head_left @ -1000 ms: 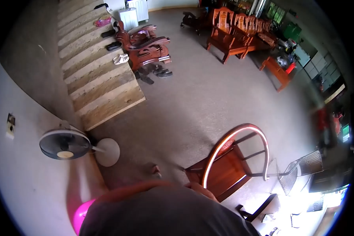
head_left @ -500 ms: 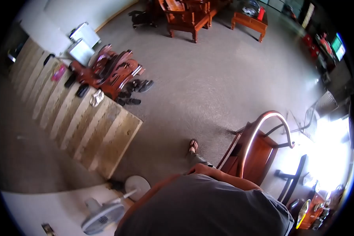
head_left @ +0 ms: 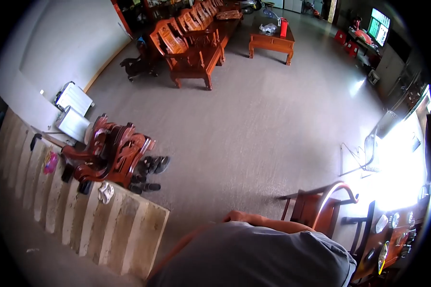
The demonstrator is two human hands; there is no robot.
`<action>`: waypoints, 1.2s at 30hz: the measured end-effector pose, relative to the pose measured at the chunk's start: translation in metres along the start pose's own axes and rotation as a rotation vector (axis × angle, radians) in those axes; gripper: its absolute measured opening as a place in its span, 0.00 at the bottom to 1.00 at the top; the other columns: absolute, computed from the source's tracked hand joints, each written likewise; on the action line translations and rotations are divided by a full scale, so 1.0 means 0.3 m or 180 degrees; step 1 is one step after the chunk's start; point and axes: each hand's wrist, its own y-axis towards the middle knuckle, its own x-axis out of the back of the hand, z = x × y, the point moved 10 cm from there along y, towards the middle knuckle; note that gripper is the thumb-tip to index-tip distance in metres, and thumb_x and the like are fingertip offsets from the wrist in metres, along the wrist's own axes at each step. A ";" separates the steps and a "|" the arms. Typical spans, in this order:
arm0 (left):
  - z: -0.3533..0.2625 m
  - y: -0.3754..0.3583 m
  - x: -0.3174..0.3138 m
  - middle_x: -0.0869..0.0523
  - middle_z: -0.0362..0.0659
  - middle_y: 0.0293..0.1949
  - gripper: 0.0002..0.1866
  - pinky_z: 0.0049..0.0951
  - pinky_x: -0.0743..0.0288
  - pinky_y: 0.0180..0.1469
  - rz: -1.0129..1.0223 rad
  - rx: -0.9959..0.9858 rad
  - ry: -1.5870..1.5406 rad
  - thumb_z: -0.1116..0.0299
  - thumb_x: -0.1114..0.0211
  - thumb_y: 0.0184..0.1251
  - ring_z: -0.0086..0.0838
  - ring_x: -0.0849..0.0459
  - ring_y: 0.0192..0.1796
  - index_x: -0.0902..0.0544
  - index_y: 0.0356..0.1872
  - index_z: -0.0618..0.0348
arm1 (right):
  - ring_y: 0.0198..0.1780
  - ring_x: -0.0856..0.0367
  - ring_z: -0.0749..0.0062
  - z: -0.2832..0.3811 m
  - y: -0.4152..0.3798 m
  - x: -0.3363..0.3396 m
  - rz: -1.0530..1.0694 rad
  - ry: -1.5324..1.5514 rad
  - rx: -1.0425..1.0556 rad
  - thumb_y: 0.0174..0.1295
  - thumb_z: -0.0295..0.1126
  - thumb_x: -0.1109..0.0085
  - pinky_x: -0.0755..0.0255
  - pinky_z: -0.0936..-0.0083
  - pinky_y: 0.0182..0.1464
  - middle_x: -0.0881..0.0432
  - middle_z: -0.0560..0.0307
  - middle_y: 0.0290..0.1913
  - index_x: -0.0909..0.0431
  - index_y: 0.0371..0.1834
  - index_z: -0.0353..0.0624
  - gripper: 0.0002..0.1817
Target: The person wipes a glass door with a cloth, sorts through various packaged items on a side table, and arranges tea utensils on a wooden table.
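At the bottom of the view, in front of the grey shirt [head_left: 258, 256], my right hand [head_left: 235, 216] is held close to the body. It looks bent inward, but its fingers are too small and hidden to show whether they hold anything. My left forearm [head_left: 184, 243] runs up along the shirt's left side; the left hand itself is hidden behind the shirt. Nearest to the right arm is a wooden chair [head_left: 307, 208] with a curved, shiny top rail.
Concrete steps [head_left: 146, 229] with shoes rise at left, beside a carved red-wood piece [head_left: 115, 153] and shoes [head_left: 158, 164] on the floor. Ahead stand a wooden bench [head_left: 191, 60] and low table [head_left: 273, 43]. A wire-frame chair [head_left: 370, 148] and cluttered desk [head_left: 392, 239] are at right.
The view has tilted up and shifted, so the furniture, steps and chair appear lower. The foot and the standing fan have left the view. My arms stay close to the body.
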 end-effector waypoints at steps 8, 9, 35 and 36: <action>-0.233 0.409 0.488 0.13 0.47 0.56 0.27 0.36 0.27 0.65 0.0472 -0.0128 0.0211 0.46 0.42 0.78 0.33 0.17 0.59 0.18 0.59 0.61 | 0.54 0.15 0.66 0.100 0.250 0.489 -0.0826 0.0508 -0.0196 0.63 0.46 0.33 0.26 0.66 0.59 0.10 0.50 0.49 0.11 0.52 0.43 0.21; -0.275 0.462 0.560 0.13 0.47 0.56 0.27 0.36 0.27 0.65 0.0546 -0.0156 0.0260 0.46 0.42 0.78 0.33 0.17 0.59 0.18 0.59 0.61 | 0.55 0.15 0.67 0.153 0.260 0.568 -0.1105 0.0520 -0.0516 0.63 0.44 0.34 0.26 0.67 0.59 0.11 0.50 0.50 0.11 0.51 0.43 0.20; -1.303 1.644 1.757 0.12 0.46 0.54 0.27 0.35 0.26 0.63 0.0933 0.0227 0.0803 0.47 0.39 0.76 0.32 0.16 0.58 0.17 0.58 0.62 | 0.52 0.13 0.54 0.999 0.669 2.297 -0.1257 -0.0594 0.1000 0.67 0.30 0.42 0.22 0.62 0.54 0.11 0.42 0.48 0.12 0.50 0.41 0.13; -1.345 1.694 1.786 0.12 0.46 0.54 0.27 0.35 0.26 0.63 0.0923 0.0228 0.0749 0.47 0.39 0.76 0.32 0.16 0.58 0.17 0.58 0.62 | 0.52 0.13 0.55 0.943 0.722 2.373 -0.1359 -0.0329 0.0897 0.67 0.31 0.41 0.22 0.63 0.54 0.11 0.42 0.48 0.12 0.50 0.41 0.13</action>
